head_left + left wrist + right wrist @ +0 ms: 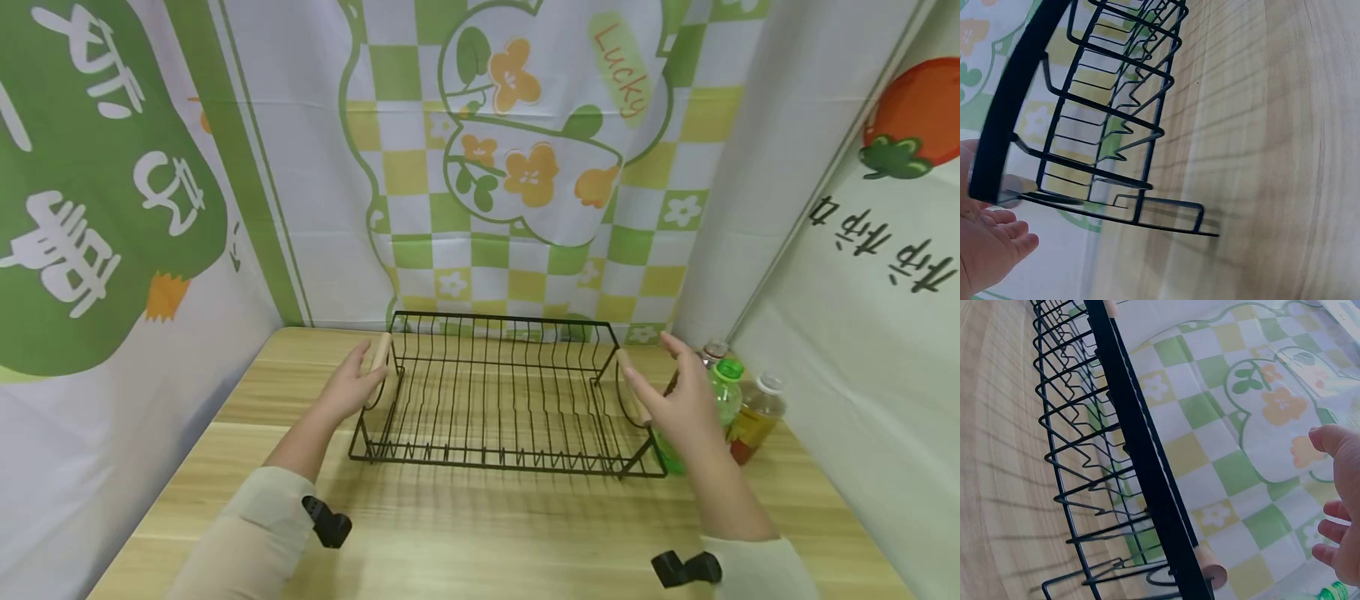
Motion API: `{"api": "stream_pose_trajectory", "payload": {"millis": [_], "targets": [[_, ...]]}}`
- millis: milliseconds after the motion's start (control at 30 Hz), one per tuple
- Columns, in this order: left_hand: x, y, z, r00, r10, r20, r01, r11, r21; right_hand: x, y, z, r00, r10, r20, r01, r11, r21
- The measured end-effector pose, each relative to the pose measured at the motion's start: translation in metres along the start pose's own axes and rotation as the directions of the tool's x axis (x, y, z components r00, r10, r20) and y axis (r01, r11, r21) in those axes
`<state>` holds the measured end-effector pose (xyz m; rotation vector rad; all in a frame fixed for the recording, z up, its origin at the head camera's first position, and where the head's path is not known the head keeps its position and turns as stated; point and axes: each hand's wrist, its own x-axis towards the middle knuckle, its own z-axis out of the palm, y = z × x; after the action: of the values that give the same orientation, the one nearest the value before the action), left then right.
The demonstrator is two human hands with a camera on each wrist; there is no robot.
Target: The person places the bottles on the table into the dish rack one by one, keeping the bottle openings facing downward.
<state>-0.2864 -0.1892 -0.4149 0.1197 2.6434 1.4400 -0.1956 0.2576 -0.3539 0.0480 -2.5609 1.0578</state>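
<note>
A black wire dish rack (487, 457) with wooden handles stands on the wooden table in the head view. At its left end, my left hand (351, 387) is right beside the left wooden handle (382, 352), thumb and fingers apart and overlapping its edge. In the left wrist view, that hand's loosely bent fingers (1013, 231) show below the rack's dark end bar. My right hand (684, 404) is spread at the right wooden handle (634, 390), its thumb and fingers wide apart. The right wrist view has this hand (1344, 500) apart from the rack with nothing in its grasp.
Several bottles stand right of the rack, partly behind my right hand: a green-capped one (727, 392) and a white-capped one (759, 412) with a yellow label. Printed cloth (517, 275) hangs behind the table (480, 533) and on both sides.
</note>
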Motion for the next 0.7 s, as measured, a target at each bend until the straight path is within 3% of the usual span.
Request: {"api": "stream_pose_trajectory", "payload": {"millis": [233, 467, 567, 700], "targets": [[0.0, -0.014, 0.005, 1.0, -0.023, 0.001, 0.023, 0.984, -0.177, -0.015, 0.013, -0.008, 0.987, 0.048, -0.151, -0.043, 0.998, 0.036], [-0.006, -0.012, 0.012, 1.0, -0.002, -0.009, -0.001, 0.959, -0.282, -0.025, 0.035, -0.013, 0.928, 0.129, -0.351, -0.094, 0.989, 0.115], [-0.006, -0.013, 0.014, 1.0, 0.013, -0.02, -0.018, 0.959, -0.284, -0.028, 0.046, -0.014, 0.914, 0.132, -0.383, -0.101, 0.99, 0.1], [-0.005, -0.014, 0.016, 1.0, 0.017, -0.021, -0.023, 0.955, -0.295, -0.029, 0.06, -0.013, 0.915, 0.141, -0.379, -0.123, 0.99, 0.072]]}}
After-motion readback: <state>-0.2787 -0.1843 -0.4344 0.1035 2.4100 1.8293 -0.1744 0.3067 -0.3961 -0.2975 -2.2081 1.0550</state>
